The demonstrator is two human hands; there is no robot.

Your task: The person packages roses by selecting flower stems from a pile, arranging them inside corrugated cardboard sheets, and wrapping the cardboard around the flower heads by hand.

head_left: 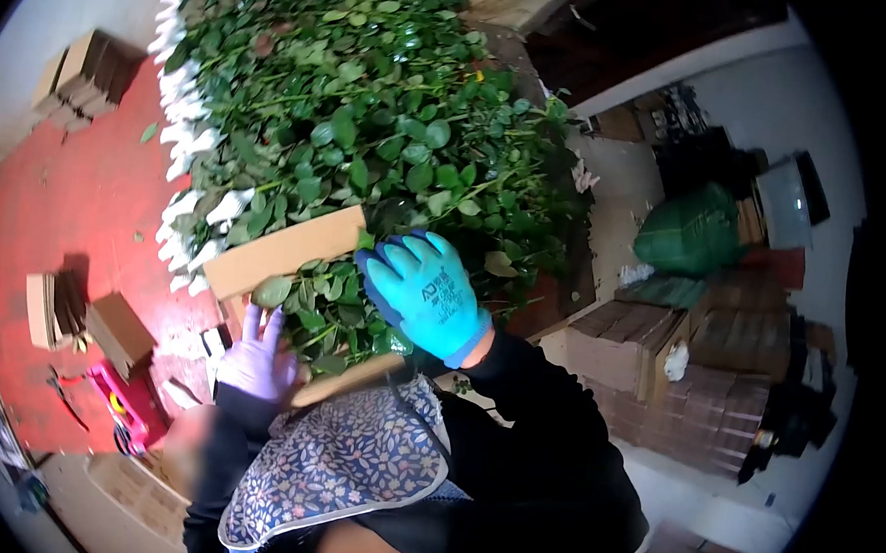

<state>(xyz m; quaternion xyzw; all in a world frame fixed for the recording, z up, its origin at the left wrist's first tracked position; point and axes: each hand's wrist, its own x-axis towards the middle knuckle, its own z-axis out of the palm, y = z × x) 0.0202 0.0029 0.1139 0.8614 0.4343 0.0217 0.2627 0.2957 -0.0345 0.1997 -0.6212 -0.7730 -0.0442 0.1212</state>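
Note:
My left hand point(258, 359), in a purple glove, is at the left end of a cardboard wrap with its fingers stretched out. The wrap's upper flap point(286, 252) stands up behind a bunch of leafy green stems point(326, 305), and its lower edge point(352, 380) runs along my front. My right hand point(427, 291), in a teal glove with navy coating, lies over the right part of the bunch. Its fingers are slightly apart and bent down onto the leaves; the tips are partly hidden. A wide pile of leafy stems point(371, 123) with white-wrapped ends point(186, 113) lies beyond.
On the red tabletop point(35, 215) at left are folded cardboard pieces point(88, 73), more cardboard point(120, 330) and a pink tool point(128, 405). At right stand stacked brown boxes point(688, 389) and a green sack point(691, 229). A floral apron point(343, 472) covers my front.

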